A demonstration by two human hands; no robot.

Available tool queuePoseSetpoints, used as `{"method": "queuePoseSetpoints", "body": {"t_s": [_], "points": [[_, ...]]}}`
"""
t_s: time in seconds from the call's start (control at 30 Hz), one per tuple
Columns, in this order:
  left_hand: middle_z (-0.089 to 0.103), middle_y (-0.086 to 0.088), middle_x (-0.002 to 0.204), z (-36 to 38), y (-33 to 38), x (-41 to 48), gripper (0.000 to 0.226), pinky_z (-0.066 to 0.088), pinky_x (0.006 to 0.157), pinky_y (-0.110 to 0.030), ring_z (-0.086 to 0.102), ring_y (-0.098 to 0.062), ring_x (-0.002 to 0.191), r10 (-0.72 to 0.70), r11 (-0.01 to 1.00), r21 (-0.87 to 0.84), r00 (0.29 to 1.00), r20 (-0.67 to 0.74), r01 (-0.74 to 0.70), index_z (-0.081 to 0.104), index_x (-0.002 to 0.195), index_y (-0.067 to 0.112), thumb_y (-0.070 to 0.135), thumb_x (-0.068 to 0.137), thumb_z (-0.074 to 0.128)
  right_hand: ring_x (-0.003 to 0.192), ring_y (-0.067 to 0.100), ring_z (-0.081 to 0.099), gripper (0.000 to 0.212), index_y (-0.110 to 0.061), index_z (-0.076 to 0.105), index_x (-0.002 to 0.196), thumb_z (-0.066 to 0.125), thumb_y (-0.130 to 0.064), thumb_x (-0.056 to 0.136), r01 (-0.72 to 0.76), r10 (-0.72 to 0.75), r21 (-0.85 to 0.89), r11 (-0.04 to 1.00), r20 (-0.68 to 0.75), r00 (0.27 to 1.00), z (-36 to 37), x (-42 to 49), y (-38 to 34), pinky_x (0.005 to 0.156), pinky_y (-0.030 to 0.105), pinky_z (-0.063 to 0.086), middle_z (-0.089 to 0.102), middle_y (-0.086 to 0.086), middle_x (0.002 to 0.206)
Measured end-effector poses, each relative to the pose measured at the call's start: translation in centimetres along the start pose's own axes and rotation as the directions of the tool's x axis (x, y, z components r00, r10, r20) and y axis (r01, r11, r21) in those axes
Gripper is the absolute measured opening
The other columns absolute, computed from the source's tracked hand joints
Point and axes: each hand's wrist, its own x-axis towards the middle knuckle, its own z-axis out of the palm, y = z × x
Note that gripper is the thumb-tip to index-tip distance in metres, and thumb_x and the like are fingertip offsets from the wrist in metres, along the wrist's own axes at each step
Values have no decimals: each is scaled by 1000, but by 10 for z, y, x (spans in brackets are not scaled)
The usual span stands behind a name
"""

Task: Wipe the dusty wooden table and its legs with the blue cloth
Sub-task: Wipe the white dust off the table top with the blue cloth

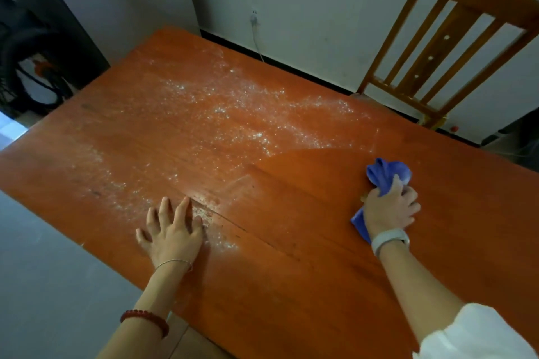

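1. Orange-brown wooden counter (291,285) is filling most of the view, seen from above at an angle.
2. White dust (233,108) is lying in a wide band across the far and middle part of the counter and trailing down toward the near left. The near right part is showing bare, darker wood.
3. Right grip (389,210) is curling its fingers tight round the blue cloth (385,173) and pressing it onto the counter at the right side, inside the bare patch.
4. Blue cloth is bunching up, sticking out past the fingers on the far side and beside the wrist on the near side.
5. Left grip (172,230) is resting flat on the counter near its left edge, fingers straight and spread, holding nothing, fingertips touching the dust.
6. Pale wristband (389,237) is sitting on the right wrist, and a red bead bracelet (145,319) is circling the left forearm.
7. Wooden chair (455,38) is standing beyond the counter's far right corner, by the pale wall.
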Motion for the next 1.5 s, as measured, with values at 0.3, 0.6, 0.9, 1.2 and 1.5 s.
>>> {"method": "queuePoseSetpoints", "body": {"t_s": [0.3,0.6,0.9,1.2,1.5], "points": [[26,0,151,-19,-22,1,42,6,111,-45,13,-22,140,58,986,-145,991,-122,-75,42,133,32,29,92,46,112,29,40,46,-19,47,132,52,-14,87,516,-569,306,800,115,814,48,-69,-105,92,34,33,48,10,126],[31,-7,149,-17,-121,-21,44,21,106,-52,27,-27,138,-130,989,-95,973,-193,113,43,134,23,32,91,46,105,39,47,47,-21,57,119,49,-21,73,783,-780,128,608,276,561,90,-161,-114,77,48,42,51,10,126],[32,-5,148,-21,-141,-22,45,29,101,-56,25,-35,135,-44,998,-53,989,-140,36,44,134,27,42,91,44,103,32,47,46,-16,58,122,48,-13,77,694,-832,460,554,291,472,45,-170,-81,89,24,29,55,11,116],[19,1,153,-24,-139,-23,47,21,108,-51,15,-31,138,-76,994,-81,993,-90,69,32,139,32,42,94,37,102,12,39,51,-24,58,119,34,-30,74,749,-836,511,423,538,105,44,-282,-32,89,30,37,53,1,117],[15,1,154,-21,-138,-25,47,23,108,-53,13,-33,139,-75,994,-81,994,-85,68,29,140,32,43,94,32,105,31,50,38,-12,58,117,49,-15,80,377,-430,294,878,143,891,5,-118,-14,88,38,38,56,9,113]]}}
